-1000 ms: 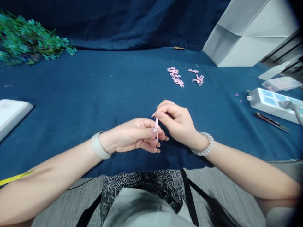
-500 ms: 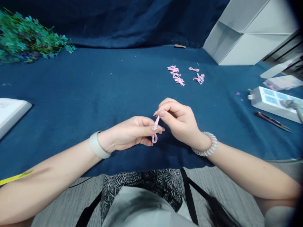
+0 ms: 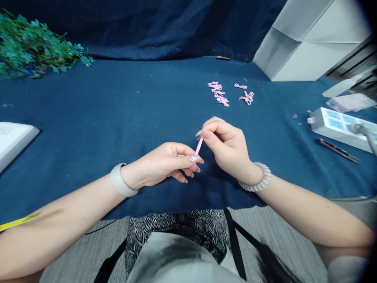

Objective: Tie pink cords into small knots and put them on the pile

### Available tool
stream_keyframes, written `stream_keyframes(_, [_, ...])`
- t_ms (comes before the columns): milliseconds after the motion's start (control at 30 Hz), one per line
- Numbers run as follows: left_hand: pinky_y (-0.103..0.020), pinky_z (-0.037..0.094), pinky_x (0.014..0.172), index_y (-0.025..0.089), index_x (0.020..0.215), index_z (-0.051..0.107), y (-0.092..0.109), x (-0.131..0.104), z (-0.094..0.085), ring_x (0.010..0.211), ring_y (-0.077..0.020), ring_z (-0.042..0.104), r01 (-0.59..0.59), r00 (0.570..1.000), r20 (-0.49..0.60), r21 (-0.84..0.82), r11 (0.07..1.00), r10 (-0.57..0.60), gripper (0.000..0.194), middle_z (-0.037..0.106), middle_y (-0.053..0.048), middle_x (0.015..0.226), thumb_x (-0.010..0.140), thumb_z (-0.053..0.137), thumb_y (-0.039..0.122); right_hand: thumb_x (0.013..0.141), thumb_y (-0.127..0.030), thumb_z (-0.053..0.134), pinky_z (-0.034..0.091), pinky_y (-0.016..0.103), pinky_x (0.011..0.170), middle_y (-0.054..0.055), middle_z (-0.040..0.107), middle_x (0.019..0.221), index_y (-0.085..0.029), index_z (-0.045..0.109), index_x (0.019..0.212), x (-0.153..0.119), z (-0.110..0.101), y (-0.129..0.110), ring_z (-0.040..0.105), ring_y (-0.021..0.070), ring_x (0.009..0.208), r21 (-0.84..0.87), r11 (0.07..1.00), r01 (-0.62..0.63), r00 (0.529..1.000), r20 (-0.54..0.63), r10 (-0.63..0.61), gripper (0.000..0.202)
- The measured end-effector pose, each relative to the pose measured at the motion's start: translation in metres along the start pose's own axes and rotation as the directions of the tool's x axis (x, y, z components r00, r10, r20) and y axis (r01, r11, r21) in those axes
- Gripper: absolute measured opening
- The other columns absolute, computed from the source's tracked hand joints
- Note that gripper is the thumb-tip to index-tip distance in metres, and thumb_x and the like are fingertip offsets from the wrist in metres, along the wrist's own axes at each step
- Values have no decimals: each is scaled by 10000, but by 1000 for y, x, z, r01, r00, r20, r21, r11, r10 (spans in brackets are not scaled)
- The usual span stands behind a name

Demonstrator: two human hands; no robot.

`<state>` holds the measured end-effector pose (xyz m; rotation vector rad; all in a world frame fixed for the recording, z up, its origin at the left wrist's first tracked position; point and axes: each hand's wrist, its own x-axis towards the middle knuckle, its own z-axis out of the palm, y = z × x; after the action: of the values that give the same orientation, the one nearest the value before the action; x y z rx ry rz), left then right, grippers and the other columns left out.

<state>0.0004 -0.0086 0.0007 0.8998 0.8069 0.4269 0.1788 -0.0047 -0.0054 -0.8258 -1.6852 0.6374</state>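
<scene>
A short pink cord (image 3: 198, 146) is stretched at a slant between my two hands, above the blue cloth. Thumb and forefinger of my left hand (image 3: 169, 162) pinch its lower end, while the other fingers curl loosely below. My right hand (image 3: 226, 146) pinches the upper end between thumb and fingertips. Further back on the cloth lie a row of pink cord loops (image 3: 218, 94), a small pink bundle (image 3: 240, 86) and a looser pink bundle (image 3: 247, 98).
Green foliage (image 3: 35, 49) stands at the back left, a white device (image 3: 16, 141) at the left edge. On the right are white boxes (image 3: 303, 59), a power strip (image 3: 338, 125), dark snips (image 3: 337, 151) and a flat packet (image 3: 350, 102).
My right hand has moved slightly up and right, drawing the pink cord further above my left fingers. The loop that hung below my left thumb no longer shows.
</scene>
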Motion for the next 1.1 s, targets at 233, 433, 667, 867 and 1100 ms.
stream_keyframes(233, [-155,535,543,181,883,735,-2,-1,4,640,-89,636,-155,977,-93,319,935,194,162,706,-17,725,788,691,305,895,-215,574,459,261,673,3,618,744,-185,647,756,2,-4,1,567,108,708,-16,999,-46,998,-54,45,160])
stream_keyframes(433, [-199,508,578,168,885,710,-6,-4,3,648,-109,634,-345,819,-105,694,631,564,201,695,-13,731,873,586,327,882,-290,600,468,249,679,1,613,743,-185,644,746,4,-6,7,566,101,696,74,983,-169,980,-94,175,178])
stream_keyframes(667, [-249,502,700,147,776,693,-5,-7,2,803,-141,642,-348,444,171,937,-7,880,125,698,-68,911,845,610,209,811,-436,663,463,262,654,1,614,730,-198,659,771,3,-4,16,552,112,670,221,905,-364,923,-42,381,241])
stream_keyframes(867, [-303,514,750,189,717,695,-2,-12,1,846,-156,631,-437,352,289,892,-117,890,113,683,-78,1082,810,664,246,828,-341,645,414,249,627,-14,572,657,-165,616,719,2,3,10,502,93,623,206,877,-434,901,86,425,209])
stream_keyframes(1100, [-239,540,729,182,734,715,2,-12,4,812,-147,699,-681,530,162,666,304,832,147,750,-60,953,843,643,250,805,-245,632,403,234,618,-24,551,658,-157,588,673,-3,10,3,490,80,615,192,885,-424,899,207,385,165])
